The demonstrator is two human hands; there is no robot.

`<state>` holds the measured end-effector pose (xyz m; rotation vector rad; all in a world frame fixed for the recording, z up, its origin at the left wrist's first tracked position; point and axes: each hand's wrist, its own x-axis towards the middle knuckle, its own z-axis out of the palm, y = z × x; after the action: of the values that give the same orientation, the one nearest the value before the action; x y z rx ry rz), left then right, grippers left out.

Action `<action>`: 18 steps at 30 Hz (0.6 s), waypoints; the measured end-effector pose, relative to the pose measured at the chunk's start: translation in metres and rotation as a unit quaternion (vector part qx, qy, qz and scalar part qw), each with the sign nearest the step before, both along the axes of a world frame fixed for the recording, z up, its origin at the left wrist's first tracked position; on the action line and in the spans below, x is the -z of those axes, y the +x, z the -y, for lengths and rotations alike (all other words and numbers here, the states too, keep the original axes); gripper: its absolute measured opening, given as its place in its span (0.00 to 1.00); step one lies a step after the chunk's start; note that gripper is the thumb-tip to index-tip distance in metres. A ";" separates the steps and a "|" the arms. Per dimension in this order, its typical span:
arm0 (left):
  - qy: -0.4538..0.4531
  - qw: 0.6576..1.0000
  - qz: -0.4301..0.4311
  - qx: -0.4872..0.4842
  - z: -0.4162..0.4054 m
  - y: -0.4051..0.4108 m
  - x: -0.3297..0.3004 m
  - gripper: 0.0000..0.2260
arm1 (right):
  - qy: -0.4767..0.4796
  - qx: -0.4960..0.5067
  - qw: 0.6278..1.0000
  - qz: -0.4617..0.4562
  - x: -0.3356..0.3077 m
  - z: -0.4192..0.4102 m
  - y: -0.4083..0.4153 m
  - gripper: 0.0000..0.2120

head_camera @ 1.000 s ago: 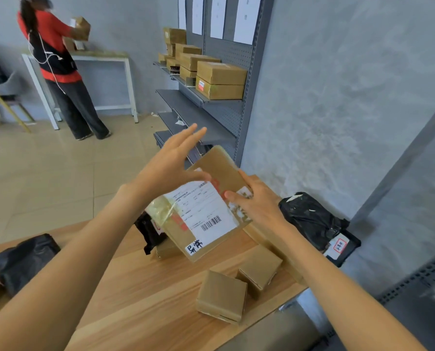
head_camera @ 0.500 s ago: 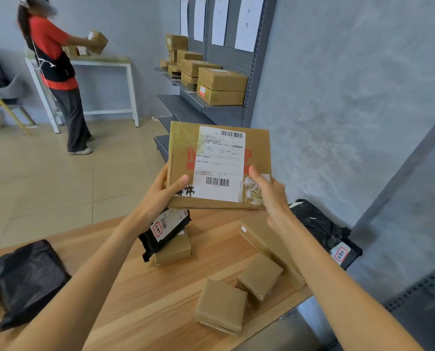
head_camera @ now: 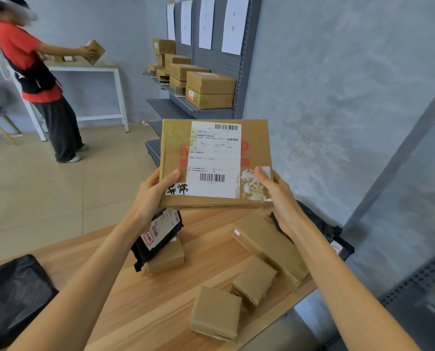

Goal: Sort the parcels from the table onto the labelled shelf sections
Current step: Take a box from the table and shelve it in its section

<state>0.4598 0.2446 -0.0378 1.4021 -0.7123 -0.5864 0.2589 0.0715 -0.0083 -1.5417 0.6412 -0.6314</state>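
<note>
The flat box [head_camera: 216, 163] was up in the air above the table [head_camera: 140, 295], label side facing the person, held level between both hands. The left hand [head_camera: 152, 196] gripped its lower left corner, thumb lying across the front near a small handwritten sticker [head_camera: 177, 189]; the right hand [head_camera: 278, 196] gripped the lower right corner, thumb over a torn, whitish patch of tape. A white shipping label [head_camera: 214, 159] with two barcodes covered most of the box's face, over some red print.

Below it on the table lay a black pouch [head_camera: 158, 234] leaning on a small carton [head_camera: 166, 257], a long carton [head_camera: 269, 247] near the right edge, and two square cartons [head_camera: 216, 312] close together at the front. Another black bag [head_camera: 13, 295] sat at the far left, and one more [head_camera: 323, 229] off the right end, partly behind the right wrist.

Beyond, the grey shelf [head_camera: 186, 107] carried stacked cartons under paper sheets [head_camera: 233, 24] whose writing I could not read. Across the room a person in red [head_camera: 26, 62] held a carton by a white table [head_camera: 89, 68].
</note>
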 end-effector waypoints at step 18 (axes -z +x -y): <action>-0.051 0.978 0.055 0.195 0.135 -0.118 -0.121 0.19 | -0.072 0.223 0.965 0.117 -0.094 0.041 -0.176 0.25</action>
<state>0.3415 0.1096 0.0832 1.2134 -1.1051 -0.7685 0.0832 0.0309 0.0854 -1.4314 0.7801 -1.2053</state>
